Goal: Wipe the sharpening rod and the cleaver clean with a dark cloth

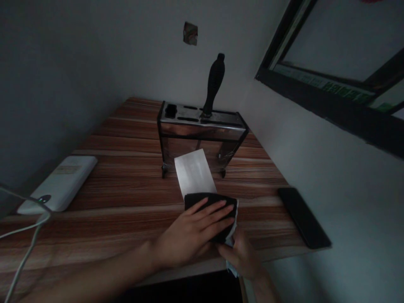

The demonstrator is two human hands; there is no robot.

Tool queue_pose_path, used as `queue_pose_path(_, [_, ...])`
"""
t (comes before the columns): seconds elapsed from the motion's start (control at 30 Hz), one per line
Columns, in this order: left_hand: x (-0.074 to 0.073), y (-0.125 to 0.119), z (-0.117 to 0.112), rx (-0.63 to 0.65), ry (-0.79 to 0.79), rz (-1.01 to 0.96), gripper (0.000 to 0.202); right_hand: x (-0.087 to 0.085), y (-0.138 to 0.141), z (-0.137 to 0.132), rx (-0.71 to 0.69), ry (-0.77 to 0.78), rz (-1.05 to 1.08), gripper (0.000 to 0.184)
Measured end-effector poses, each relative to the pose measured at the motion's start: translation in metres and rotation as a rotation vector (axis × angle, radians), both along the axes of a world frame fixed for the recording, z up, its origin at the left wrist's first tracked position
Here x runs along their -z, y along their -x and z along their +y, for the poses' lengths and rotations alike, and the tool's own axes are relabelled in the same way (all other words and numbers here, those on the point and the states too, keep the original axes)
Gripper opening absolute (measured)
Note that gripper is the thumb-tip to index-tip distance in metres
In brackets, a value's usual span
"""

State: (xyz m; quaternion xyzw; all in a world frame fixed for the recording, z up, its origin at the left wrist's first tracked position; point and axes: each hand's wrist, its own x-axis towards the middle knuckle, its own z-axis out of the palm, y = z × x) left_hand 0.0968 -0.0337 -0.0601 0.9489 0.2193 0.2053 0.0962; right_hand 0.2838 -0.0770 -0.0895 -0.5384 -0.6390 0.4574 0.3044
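Note:
A pale, flat rectangular blade (194, 171) lies on the wooden table (126, 198), pointing toward a metal knife rack (202, 126). A black cloth (197, 198) covers its near end. My left hand (195, 231) lies on the cloth with its fingers stretched flat. My right hand (244, 257) is at the table's front edge, just under the cloth, curled around something pale that is mostly hidden. One knife with a black handle (214, 84) stands upright in the rack.
A white power bank (61, 183) with a grey cable (25, 240) lies at the left. A black phone (303, 218) rests near the right edge. Walls close in on the left, back and right, with a dark window frame (331, 99) at the upper right.

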Motion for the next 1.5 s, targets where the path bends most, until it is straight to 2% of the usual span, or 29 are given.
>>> queue_pose_path(0.13, [0.001,-0.006,-0.011,0.061,0.041,-0.023,0.056,0.012,-0.007,-0.005,0.054,-0.028,-0.041,0.045])
queue_pose_path(0.37, [0.001,-0.005,-0.009,0.080,0.070,-0.010,0.056,0.007,-0.004,-0.003,0.061,-0.038,0.013,0.053])
queue_pose_path(0.53, [0.000,-0.005,-0.008,0.067,0.035,-0.016,0.054,0.021,-0.007,-0.007,0.091,-0.043,0.032,0.058])
queue_pose_path(0.63, [-0.001,-0.005,-0.008,0.064,0.014,-0.020,0.054,0.021,-0.008,-0.007,0.073,-0.062,0.018,0.052])
queue_pose_path(0.8, [-0.002,-0.003,-0.002,0.028,-0.003,-0.028,0.054,0.000,-0.002,-0.001,-0.020,-0.043,-0.005,0.039])
queue_pose_path(1.1, [-0.012,0.013,0.025,-0.174,-0.046,-0.016,0.058,-0.013,0.006,0.003,-0.079,0.012,0.015,0.011])
queue_pose_path(1.5, [-0.022,0.033,0.054,-0.384,-0.104,-0.095,0.049,-0.016,0.005,0.005,-0.136,0.032,0.001,0.008])
